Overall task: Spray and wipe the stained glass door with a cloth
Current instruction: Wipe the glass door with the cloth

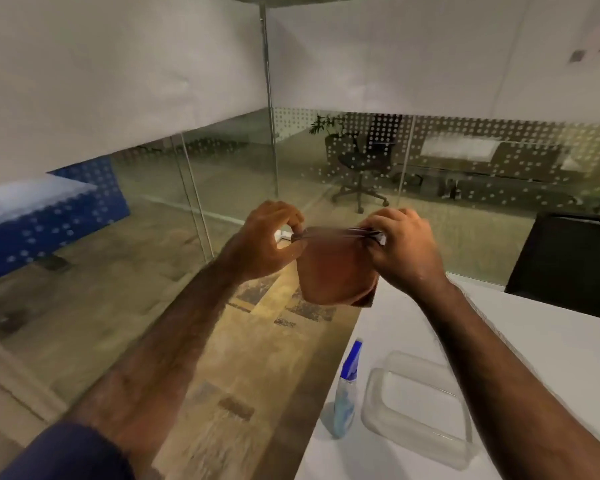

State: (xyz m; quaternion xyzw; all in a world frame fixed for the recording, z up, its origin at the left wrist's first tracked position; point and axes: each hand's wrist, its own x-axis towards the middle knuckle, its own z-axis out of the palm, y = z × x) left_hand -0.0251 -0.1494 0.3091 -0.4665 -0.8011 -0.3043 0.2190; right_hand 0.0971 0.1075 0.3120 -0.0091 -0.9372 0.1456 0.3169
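Observation:
A brown cloth (336, 268) hangs stretched between my two hands in the middle of the head view. My left hand (271, 240) pinches its upper left corner and my right hand (400, 244) grips its upper right corner. A spray bottle (347, 393) with a blue nozzle and pale blue liquid stands on the white table (499, 323) at the lower right, below my right forearm. Glass panels with a frosted upper band and white dots (222, 174) stand ahead, beyond my hands.
A clear plastic tray (420, 407) lies on the table beside the bottle. A dark monitor (568, 261) stands at the table's far right. Behind the glass are an office chair (361, 168), a plant and a sofa. A blue dotted panel (49, 216) is at the left.

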